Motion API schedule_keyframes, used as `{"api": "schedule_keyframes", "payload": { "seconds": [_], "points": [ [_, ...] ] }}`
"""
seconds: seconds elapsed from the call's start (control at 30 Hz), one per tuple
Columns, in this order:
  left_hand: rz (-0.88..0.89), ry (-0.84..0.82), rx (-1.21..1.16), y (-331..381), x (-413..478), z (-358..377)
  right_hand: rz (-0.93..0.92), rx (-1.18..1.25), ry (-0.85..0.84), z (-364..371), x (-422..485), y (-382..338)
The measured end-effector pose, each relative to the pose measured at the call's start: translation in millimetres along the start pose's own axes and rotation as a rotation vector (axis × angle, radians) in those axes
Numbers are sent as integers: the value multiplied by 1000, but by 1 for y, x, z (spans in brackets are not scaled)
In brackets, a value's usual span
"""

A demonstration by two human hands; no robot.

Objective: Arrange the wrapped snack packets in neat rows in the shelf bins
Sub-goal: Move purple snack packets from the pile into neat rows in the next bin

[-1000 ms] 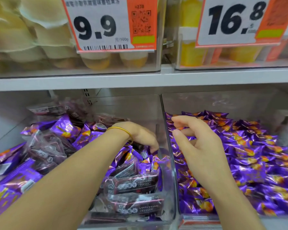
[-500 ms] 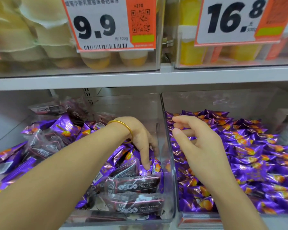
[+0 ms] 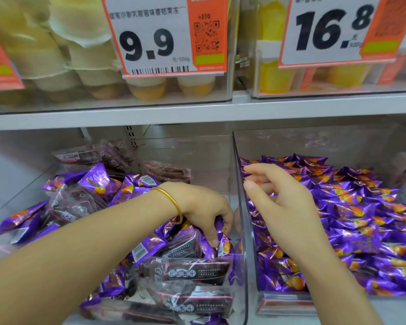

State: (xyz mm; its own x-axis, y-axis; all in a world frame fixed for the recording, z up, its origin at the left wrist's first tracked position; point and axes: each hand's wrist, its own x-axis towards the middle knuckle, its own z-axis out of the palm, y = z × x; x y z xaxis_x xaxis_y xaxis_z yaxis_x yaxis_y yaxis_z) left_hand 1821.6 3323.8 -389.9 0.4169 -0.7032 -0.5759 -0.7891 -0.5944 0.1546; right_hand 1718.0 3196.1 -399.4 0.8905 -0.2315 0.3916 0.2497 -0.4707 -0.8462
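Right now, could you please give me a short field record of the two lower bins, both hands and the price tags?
Left clear plastic bin: purple foil snack packets jumbled with dark maroon wrapped bars
Right clear plastic bin: purple foil packets only, loosely piled
Left hand: inside the left bin's right end, grip pinching one purple packet
Right hand: above the right bin, fingers loosely curled, holding nothing
White-and-orange price tags: 9.9 tag over left bin, 16.8 tag over right bin
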Motion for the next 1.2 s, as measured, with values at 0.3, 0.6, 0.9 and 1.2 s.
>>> {"api": "schedule_keyframes", "payload": {
  "seconds": [0.3,0.6,0.9,1.2],
  "points": [
    [34,259,-9,-5,-12,-1,-119,-24,-139,4,-13,-21],
    [155,584,-56,-21,-28,-9,-69,55,-54,0,-5,-19],
    [69,1145,-421,-10,-81,-18,-89,21,-62,0,-5,-22],
    [95,1302,-1250,37,-95,18,-102,66,-14,1,-12,-48]
  ]
}}
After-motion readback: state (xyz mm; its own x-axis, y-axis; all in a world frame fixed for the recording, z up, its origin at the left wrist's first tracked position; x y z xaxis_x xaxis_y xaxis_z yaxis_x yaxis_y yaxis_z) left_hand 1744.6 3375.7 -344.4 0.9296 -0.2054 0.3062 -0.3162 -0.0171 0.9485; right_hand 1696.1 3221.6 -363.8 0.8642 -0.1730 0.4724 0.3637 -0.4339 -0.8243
